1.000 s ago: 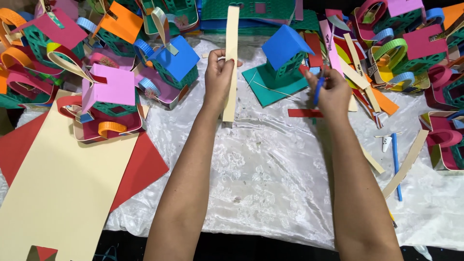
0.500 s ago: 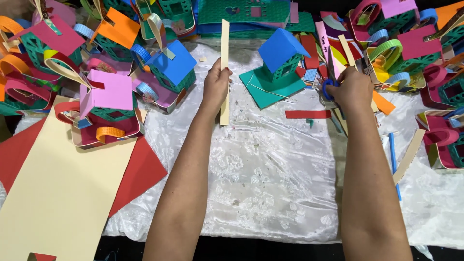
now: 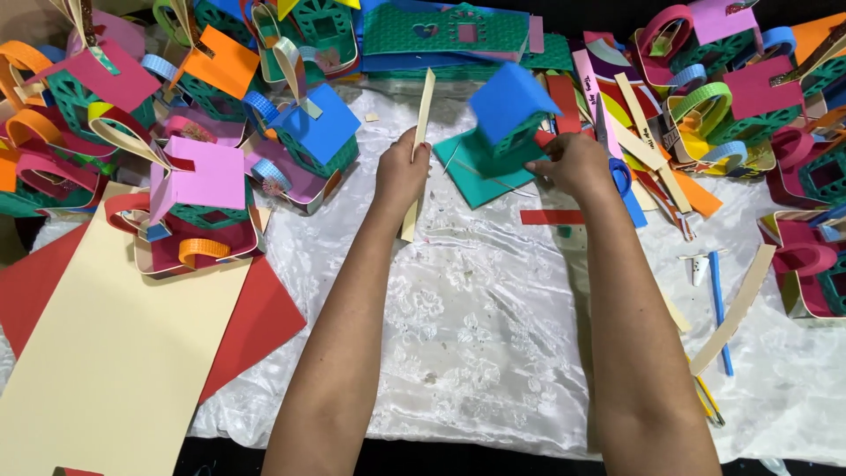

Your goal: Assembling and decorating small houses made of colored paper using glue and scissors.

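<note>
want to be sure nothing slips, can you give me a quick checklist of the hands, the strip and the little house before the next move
1. Left hand grips the cream paper strip: ok, fingers closed round its middle.
2. Strip free of clutter: ok, it stands near upright above the white cloth.
3. Right hand on the blue-roofed paper house: ok, fingertips touch its side.
4. House seated on the teal base: cannot tell, the house is tilted and blurred.
5. Blue-handled scissors out of the way: not ok, they lie right under the right hand.
</note>
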